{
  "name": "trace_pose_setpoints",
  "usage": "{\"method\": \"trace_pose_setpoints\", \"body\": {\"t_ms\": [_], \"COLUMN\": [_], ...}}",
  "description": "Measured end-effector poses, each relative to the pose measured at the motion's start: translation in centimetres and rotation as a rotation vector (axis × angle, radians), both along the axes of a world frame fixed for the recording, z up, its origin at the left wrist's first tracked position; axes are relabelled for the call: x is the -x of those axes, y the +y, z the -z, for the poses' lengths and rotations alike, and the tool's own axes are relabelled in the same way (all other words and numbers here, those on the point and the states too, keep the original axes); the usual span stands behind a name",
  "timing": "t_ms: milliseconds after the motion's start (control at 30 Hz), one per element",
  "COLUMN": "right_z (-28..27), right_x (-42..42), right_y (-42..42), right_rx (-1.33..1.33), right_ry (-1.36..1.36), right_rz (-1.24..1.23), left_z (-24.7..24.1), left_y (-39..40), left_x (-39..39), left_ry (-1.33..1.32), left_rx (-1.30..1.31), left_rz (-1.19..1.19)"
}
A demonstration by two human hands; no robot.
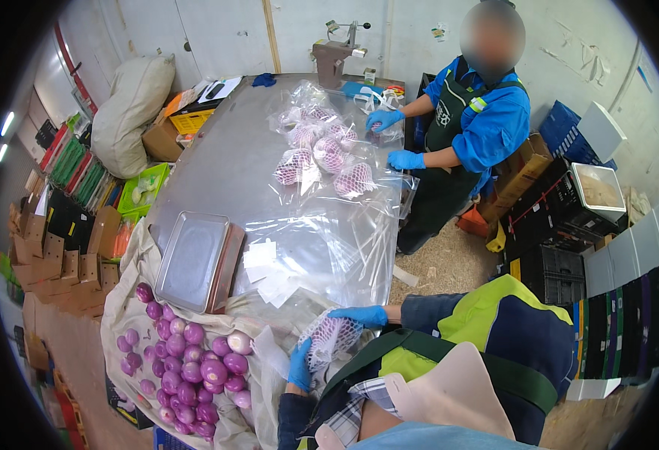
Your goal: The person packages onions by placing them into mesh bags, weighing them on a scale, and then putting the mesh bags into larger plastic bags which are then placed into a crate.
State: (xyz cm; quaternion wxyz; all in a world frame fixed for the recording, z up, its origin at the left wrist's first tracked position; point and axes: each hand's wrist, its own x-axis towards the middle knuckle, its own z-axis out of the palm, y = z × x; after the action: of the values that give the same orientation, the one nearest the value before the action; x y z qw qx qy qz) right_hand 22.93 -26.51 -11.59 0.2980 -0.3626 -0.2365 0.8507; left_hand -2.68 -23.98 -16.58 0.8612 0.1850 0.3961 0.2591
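Note:
A white foam-net sleeve (334, 342) with purple-red onions showing through its mesh is between my two gloved hands, close to my body at the near edge of the table. My left hand (300, 365), in a blue glove, grips its lower left side. Over its upper right side curls my right hand (368, 316), gloved in blue too. Just left of them, a pile of loose purple onions (192, 351) lies on a pale cloth (281, 306). White slips of paper (262, 264) are spread on the steel table (211, 169) beyond my hands.
Metal trays (192, 261) are stacked left of the paper slips. Clear plastic bags (357, 242) lie on the right. Farther back are several netted onion bundles (329, 152). Across the table's right corner, a co-worker (470, 124) in blue gloves handles bagged onions. A bag-sealing device (335, 56) stands behind.

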Motion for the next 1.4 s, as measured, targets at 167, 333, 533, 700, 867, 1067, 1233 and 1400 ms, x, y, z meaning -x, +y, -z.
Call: {"method": "trace_pose_setpoints", "body": {"t_ms": [167,333,533,700,867,1067,1233,1400], "right_z": [4.5,0.9,9.1,9.8,8.1,7.6,7.5,7.4], "right_x": [0.0,0.3,-1.6,-1.7,-1.3,-0.7,-0.6,-0.5], "right_y": [1.1,1.4,1.4,2.8,2.0,1.5,1.5,1.4], "right_rx": [0.001,0.158,-0.734,-1.056,-0.856,-0.794,-0.775,-0.764], "right_ry": [0.061,-0.002,-0.281,-0.419,-0.431,-0.453,-0.463,-0.467], "right_rz": [0.027,0.086,0.008,-0.094,-0.11,-0.118,-0.118,-0.119], "left_z": [0.8,1.6,4.3,5.0,4.6,5.6,4.1,3.6], "left_y": [-0.2,0.0,0.3,0.6,0.7,0.6,0.6,0.5], "left_x": [-0.6,-0.4,-0.2,0.1,0.1,0.5,0.3,0.2], "left_ry": [0.042,0.059,0.065,-0.02,-0.086,-0.06,-0.039,-0.028], "left_rx": [0.001,0.037,0.014,0.099,0.135,0.088,0.106,0.078], "left_rz": [-0.075,-0.104,-0.11,-0.172,-0.174,-0.179,-0.181,-0.182]}}
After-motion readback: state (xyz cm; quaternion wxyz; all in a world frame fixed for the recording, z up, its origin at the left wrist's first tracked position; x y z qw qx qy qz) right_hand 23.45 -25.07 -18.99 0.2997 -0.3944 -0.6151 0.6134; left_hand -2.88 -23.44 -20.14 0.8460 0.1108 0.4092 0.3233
